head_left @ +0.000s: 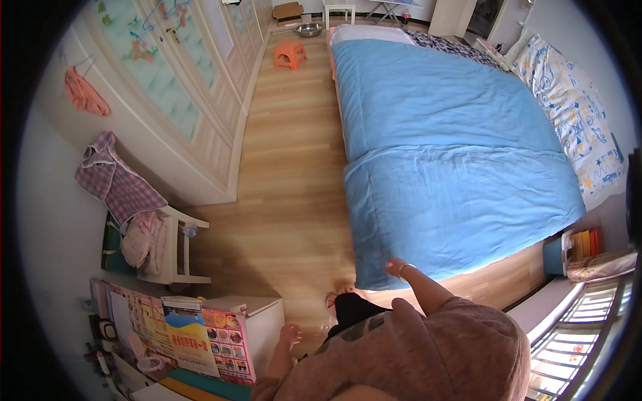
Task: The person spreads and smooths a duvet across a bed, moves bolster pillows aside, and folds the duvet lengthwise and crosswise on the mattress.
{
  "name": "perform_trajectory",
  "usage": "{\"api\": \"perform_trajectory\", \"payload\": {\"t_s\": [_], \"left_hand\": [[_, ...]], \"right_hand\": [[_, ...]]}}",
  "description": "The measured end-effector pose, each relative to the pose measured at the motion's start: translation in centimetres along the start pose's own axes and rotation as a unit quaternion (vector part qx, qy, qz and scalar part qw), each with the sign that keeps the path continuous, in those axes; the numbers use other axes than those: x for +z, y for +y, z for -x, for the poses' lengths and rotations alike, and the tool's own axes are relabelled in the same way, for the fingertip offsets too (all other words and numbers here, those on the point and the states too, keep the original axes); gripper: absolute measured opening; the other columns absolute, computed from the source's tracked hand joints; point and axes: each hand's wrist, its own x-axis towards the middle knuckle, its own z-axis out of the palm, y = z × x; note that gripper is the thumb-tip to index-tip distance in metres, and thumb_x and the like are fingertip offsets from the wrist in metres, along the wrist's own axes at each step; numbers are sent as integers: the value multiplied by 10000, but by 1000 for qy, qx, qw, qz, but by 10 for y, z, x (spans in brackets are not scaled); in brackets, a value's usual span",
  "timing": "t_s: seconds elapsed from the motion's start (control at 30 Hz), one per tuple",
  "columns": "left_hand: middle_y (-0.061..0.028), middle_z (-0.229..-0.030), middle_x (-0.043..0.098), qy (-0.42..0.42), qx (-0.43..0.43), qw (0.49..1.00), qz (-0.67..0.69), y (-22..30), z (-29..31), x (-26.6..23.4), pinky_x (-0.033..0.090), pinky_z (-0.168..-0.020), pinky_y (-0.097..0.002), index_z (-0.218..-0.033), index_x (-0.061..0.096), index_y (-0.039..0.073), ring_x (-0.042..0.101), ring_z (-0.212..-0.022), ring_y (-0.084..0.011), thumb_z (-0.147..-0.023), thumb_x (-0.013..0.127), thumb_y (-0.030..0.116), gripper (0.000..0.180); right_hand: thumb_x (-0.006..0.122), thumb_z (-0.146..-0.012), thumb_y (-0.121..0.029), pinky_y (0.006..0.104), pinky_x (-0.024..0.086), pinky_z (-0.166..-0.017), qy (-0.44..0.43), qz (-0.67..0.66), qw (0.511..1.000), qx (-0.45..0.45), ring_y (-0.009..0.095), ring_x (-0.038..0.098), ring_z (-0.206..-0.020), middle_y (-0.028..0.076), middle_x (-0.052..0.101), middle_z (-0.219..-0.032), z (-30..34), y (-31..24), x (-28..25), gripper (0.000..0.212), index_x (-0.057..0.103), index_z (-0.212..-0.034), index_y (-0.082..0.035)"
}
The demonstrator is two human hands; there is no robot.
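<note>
Home bedroom, blue-quilted bed (461, 184), wardrobe (182, 93)

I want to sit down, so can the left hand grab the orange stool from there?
Probably not: the left hand hangs near a white cabinet, and the orange stool stands far off by the wardrobe. A strip of wooden floor runs toward it, so walking over would likely help.
</note>
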Motion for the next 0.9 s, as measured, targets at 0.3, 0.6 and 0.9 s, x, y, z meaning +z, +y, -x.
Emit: {"api": "perform_trajectory", "payload": {"t_s": [0.3, 0.6, 0.9], "left_hand": [[-95, -794, 544, 4, 115, 962, -249, 160, 25, 47, 436, -484, -297, -924, 467, 20, 536, -604, -176, -749, 425, 234, 279], [-77, -568, 511, -96, 403, 808, -418, 283, -36, -53, 361, -401, -218, -718, 504, 23, 496, -457, -156, -741, 438, 165, 157], [-128, -796, 548, 14, 154, 970, -186, 483, -18, 44, 443, -533, -286, -921, 474, -23, 541, -664, -204, -754, 416, 156, 251]], "right_hand": [[439, -727, -160, 349, 459, -472, -220, -151, 929, 255, 184, 536, -492, 99, 551, -630, 23, 39, -2, 139, 518, -744, -48], [361, -712, -164, 292, 401, -361, -71, -249, 959, 114, 154, 493, -393, 61, 537, -530, -88, -112, -137, 238, 534, -589, -59], [392, -714, -224, 273, 417, -364, -106, -214, 971, 28, 165, 525, -440, 86, 561, -596, -204, -158, -209, 261, 529, -642, -13]]}}
